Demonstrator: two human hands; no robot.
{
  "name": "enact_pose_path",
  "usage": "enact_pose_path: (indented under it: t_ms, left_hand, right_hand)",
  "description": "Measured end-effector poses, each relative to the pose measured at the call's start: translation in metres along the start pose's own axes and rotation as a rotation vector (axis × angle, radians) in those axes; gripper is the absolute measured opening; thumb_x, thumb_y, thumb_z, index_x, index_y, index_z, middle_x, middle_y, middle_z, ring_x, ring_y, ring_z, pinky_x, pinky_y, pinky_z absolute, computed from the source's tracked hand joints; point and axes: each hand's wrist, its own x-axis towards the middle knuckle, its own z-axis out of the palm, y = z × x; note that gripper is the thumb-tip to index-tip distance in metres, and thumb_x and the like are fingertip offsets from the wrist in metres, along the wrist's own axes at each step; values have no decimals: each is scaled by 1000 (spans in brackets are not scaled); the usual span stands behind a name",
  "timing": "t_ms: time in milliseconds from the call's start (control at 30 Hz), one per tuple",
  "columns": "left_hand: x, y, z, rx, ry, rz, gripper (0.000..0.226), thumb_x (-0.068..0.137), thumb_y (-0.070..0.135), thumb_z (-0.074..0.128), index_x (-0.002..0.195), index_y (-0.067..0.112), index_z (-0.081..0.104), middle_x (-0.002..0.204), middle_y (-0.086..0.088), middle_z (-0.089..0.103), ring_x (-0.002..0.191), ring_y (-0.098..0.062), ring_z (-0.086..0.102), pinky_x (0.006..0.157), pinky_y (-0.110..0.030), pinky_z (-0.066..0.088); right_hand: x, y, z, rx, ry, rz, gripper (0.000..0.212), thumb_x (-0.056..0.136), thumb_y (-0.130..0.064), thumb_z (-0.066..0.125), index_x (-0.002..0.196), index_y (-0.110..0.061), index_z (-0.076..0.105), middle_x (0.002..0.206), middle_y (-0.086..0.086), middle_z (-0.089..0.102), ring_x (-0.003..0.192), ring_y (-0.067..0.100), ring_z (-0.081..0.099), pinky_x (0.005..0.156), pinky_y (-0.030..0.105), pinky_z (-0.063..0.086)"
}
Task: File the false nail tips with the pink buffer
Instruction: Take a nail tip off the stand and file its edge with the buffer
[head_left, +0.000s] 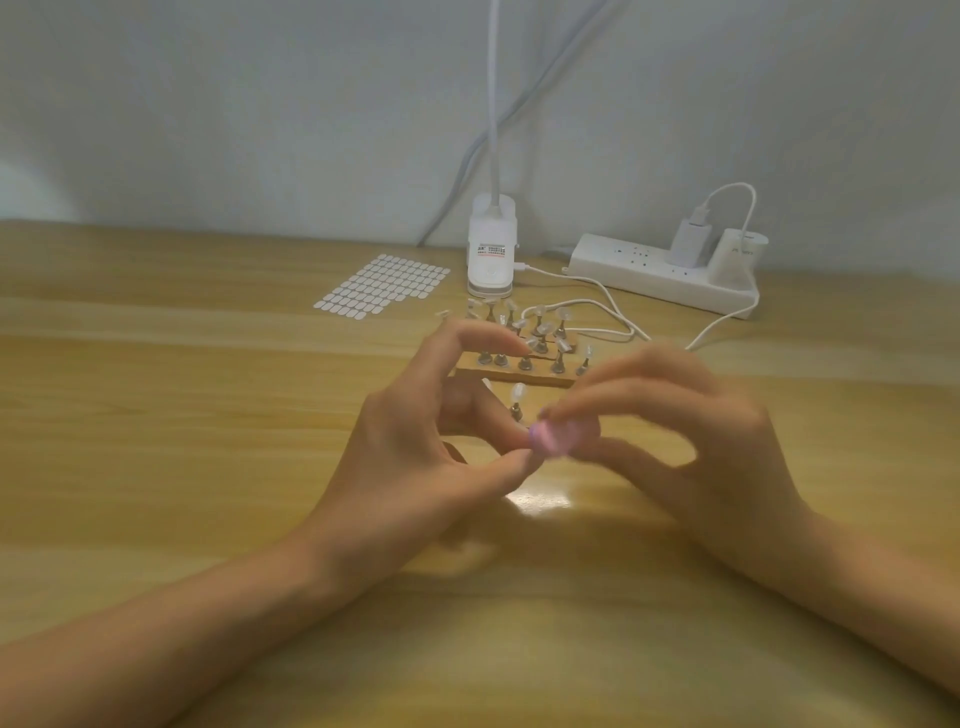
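Observation:
My left hand (415, 447) pinches the small metal stand of a false nail tip (517, 395), which points upward between thumb and fingers. My right hand (691, 441) pinches the pink buffer (553, 436), blurred by motion, just below and right of that tip. Behind both hands a wooden holder board (519, 376) carries several more nail tips on metal stands (545, 332).
A sheet of white adhesive tabs (384, 283) lies at the back left. A white clip lamp base (491, 254) stands behind the board, with a white power strip (660, 273) and charger cables (613, 312) to its right. The wooden desk (156, 415) meets a pale wall.

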Motion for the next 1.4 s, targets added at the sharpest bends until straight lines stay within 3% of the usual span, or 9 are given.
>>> enact_pose_path:
  t_ms: [67,200,367,433,533,667,767,933,1400]
  left_hand:
    - [0,0,0,5,-5,10,52,75,32,83,119,34,55,73,9,73,71,-1,70,50,-12,43]
    - [-1,-2,0,24,-9,12,57,77,8,84,119,33,55,75,7,75,75,-5,72,51,-19,48]
    - [-2,-1,1,36,-15,28,57,78,11,85,120,35,55,76,6,75,78,-8,73,51,-22,52]
    - [-2,1,1,36,1,14,57,77,19,86,120,38,54,77,8,76,77,-7,73,52,-32,58]
    - [-2,4,1,29,8,19,53,77,39,83,120,39,53,77,10,76,73,-5,73,52,-29,55]
    - [-2,3,0,35,14,10,53,79,20,85,120,33,54,78,7,76,75,-7,74,53,-37,58]
    - [-2,4,1,66,7,39,48,81,27,83,118,31,53,78,9,76,73,-5,73,50,-24,53]
    - [-3,4,1,59,9,67,45,79,28,82,114,32,53,77,9,75,75,-11,74,51,-17,47]
    - [-2,3,1,4,4,41,42,79,33,82,110,29,54,78,7,76,74,-7,73,52,-14,45]
  right_hand:
    - [-1,0,2,3,-37,-48,16,89,-16,74,105,-14,75,100,3,68,95,20,66,86,32,51]
    - [0,7,-2,-13,16,28,18,86,-16,75,104,-14,76,102,0,68,97,17,66,87,32,52]
    - [0,11,-4,41,48,67,19,87,-14,74,106,-14,74,102,2,69,97,17,67,86,32,53]
    - [1,11,-4,63,53,57,20,87,-14,74,107,-15,73,101,3,68,96,19,67,86,34,53]
    - [0,7,0,45,-11,-42,22,88,-14,74,109,-19,71,101,2,67,96,14,66,87,25,51]
    - [0,8,-3,19,10,-25,22,89,-13,75,109,-19,71,99,1,66,93,12,65,85,25,51]
    - [-1,7,-1,23,-17,-72,19,92,-15,73,111,-19,71,101,1,66,92,14,65,84,23,51]
    - [0,5,-1,52,-19,-31,20,90,-15,72,110,-18,72,100,0,66,92,12,65,84,21,50]
    - [1,2,1,116,-1,-2,20,89,-15,74,108,-17,73,100,2,67,92,16,67,82,26,53]
